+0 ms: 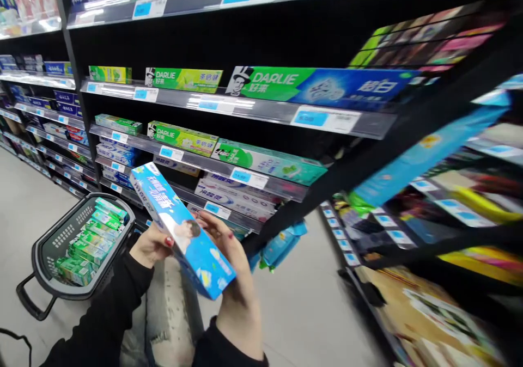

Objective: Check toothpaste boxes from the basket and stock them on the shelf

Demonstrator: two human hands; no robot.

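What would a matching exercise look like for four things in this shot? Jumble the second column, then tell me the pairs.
Column one
1. Blue box
2. Basket
3. Green-and-blue Darlie box
4. Left sleeve

Column two
A. Standing on a shelf
B. Plain black
C. Held by the left hand and right hand
D. Has green boxes inside

Pairs: 1-C, 2-D, 3-A, 4-B
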